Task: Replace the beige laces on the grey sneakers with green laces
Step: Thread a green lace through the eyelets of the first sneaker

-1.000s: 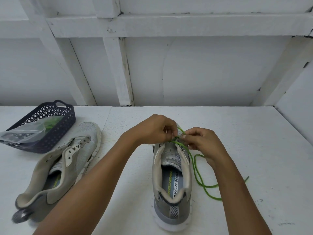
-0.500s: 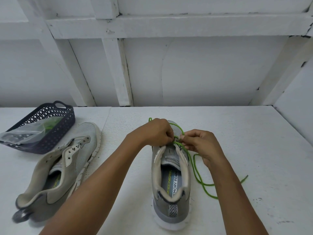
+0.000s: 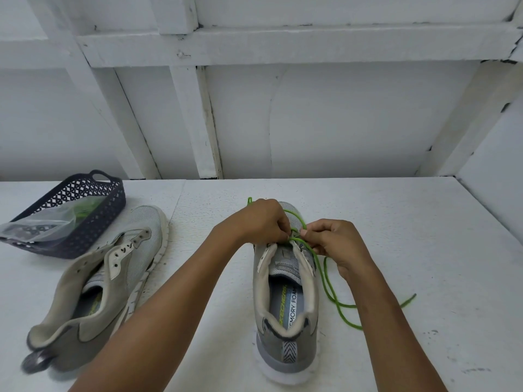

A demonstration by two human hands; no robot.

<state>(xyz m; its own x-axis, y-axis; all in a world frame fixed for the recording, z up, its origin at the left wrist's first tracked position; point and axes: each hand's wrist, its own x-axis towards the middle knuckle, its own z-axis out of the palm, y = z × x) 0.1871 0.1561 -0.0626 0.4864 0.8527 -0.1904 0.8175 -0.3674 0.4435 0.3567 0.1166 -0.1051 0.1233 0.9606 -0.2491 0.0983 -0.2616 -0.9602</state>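
Thin green cord lace (image 3: 325, 275) is pinched over the upper eyelets of the upright grey mesh sneaker (image 3: 285, 323) at desk (image 3: 424, 236) centre, by curled fingers of left hand (image 3: 260, 222) and right hand (image 3: 336, 244). Slack is trailed on the desk right of the shoe. Second, unlaced grey sneaker (image 3: 113, 278) is tipped sideways at left, just beside a dark perforated plastic basket (image 3: 110, 210) holding a clear plastic bag (image 3: 36, 224).

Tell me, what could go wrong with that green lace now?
1. The lace trails loose on the table beside the right forearm. The arm might snag it and tug it out of the sneaker.
2. Only a short end pokes out past the left hand, while the side by the right hand is long. The ends may finish uneven, or the short end could slip back through.
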